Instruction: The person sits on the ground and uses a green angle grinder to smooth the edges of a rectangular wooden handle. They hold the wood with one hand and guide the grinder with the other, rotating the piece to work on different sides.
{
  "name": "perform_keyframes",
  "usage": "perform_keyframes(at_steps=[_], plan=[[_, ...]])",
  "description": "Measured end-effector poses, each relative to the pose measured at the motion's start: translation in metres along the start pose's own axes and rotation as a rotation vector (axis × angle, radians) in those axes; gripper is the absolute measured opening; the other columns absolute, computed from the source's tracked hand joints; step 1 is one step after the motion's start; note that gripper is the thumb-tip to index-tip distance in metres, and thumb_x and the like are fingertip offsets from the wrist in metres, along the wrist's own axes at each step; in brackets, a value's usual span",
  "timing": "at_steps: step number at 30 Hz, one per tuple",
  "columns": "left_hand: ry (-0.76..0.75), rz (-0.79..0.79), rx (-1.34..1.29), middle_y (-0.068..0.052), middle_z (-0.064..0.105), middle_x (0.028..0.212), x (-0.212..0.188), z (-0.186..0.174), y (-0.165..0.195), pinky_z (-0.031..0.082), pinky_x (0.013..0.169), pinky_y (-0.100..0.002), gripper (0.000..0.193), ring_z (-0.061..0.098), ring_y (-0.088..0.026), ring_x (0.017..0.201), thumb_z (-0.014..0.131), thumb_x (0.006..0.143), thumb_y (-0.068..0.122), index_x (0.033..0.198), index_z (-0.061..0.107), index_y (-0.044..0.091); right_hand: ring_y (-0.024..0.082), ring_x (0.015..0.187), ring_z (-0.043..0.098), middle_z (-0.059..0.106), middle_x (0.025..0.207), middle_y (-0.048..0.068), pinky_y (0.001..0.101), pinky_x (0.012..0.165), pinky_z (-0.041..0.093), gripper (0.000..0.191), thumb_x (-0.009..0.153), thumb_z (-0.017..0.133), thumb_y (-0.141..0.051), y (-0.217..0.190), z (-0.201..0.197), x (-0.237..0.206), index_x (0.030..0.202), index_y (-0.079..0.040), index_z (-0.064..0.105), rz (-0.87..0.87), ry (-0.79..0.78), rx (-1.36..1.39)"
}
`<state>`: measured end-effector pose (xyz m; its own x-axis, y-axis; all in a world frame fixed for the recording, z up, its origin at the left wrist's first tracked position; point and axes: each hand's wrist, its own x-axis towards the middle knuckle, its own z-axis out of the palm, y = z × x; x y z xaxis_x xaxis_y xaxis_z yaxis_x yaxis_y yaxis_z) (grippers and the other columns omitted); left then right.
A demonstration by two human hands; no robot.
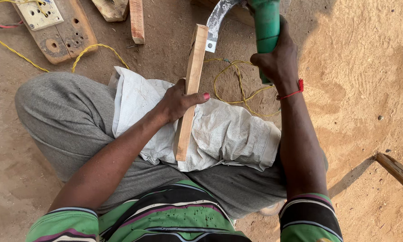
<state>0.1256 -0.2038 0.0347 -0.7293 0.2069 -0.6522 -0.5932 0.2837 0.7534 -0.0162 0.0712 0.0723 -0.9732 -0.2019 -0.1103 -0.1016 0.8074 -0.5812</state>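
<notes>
- Left hand (180, 102) grips a wood strip (190, 92) resting on a sack (228, 134).
- Right hand (277, 56) clasps a green grinder (265, 22); best keep fingers away from its guard (217, 20).

A crumpled white woven sack (219, 134), perhaps a package, drapes the lap.

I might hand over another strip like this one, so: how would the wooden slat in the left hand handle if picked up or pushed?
The slat looks stiff: it stays straight though the left hand grips only its middle. It is probably light, since it is thin and narrow. Its flat faces make rolling unlikely, and it would likely slide little on the white sack under it.
</notes>
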Motion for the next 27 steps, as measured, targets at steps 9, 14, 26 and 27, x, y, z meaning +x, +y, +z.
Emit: perform_keyframes(at_steps=[9, 14, 26, 27], plan=[[-0.116, -0.028, -0.384, -0.009, 0.058, 0.081, -0.02, -0.003, 0.014, 0.06, 0.059, -0.035, 0.075, 0.065, -0.017, 0.065, 0.074, 0.075, 0.056, 0.121, 0.051, 0.002, 0.035, 0.095, 0.076, 0.073, 0.113, 0.02, 0.0461, 0.086, 0.065, 0.103, 0.063, 0.085, -0.013, 0.018, 0.005, -0.01, 0.155, -0.011, 0.04, -0.007, 0.012, -0.011], [-0.159, -0.039, -0.528, -0.006, 0.054, 0.076, -0.022, -0.01, 0.018, 0.059, 0.054, -0.035, 0.065, 0.062, -0.016, 0.06, 0.076, 0.077, 0.047, 0.119, 0.05, 0.004, 0.038, 0.098, 0.075, 0.074, 0.114, 0.02, 0.0502, 0.088, 0.063, 0.102, 0.062, 0.088, -0.011, 0.016, 0.001, -0.01, 0.153, -0.009, 0.042, -0.163, 0.08, -0.002], [-0.14, -0.055, -0.47, -0.007, 0.058, 0.077, -0.017, -0.012, 0.004, 0.06, 0.056, -0.034, 0.064, 0.063, -0.017, 0.061, 0.073, 0.076, 0.04, 0.124, 0.049, 0.004, 0.038, 0.103, 0.073, 0.072, 0.117, 0.018, 0.0491, 0.095, 0.059, 0.103, 0.057, 0.083, -0.012, -0.002, -0.01, -0.032, 0.153, -0.01, 0.046, -0.016, -0.188, 0.104], [-0.139, -0.054, -0.483, -0.007, 0.058, 0.077, -0.016, -0.012, 0.002, 0.06, 0.056, -0.034, 0.064, 0.063, -0.017, 0.061, 0.073, 0.076, 0.039, 0.123, 0.048, 0.004, 0.037, 0.103, 0.073, 0.072, 0.117, 0.018, 0.0485, 0.095, 0.059, 0.103, 0.057, 0.082, -0.011, -0.004, -0.011, -0.035, 0.153, -0.011, 0.046, 0.013, -0.22, 0.107]])
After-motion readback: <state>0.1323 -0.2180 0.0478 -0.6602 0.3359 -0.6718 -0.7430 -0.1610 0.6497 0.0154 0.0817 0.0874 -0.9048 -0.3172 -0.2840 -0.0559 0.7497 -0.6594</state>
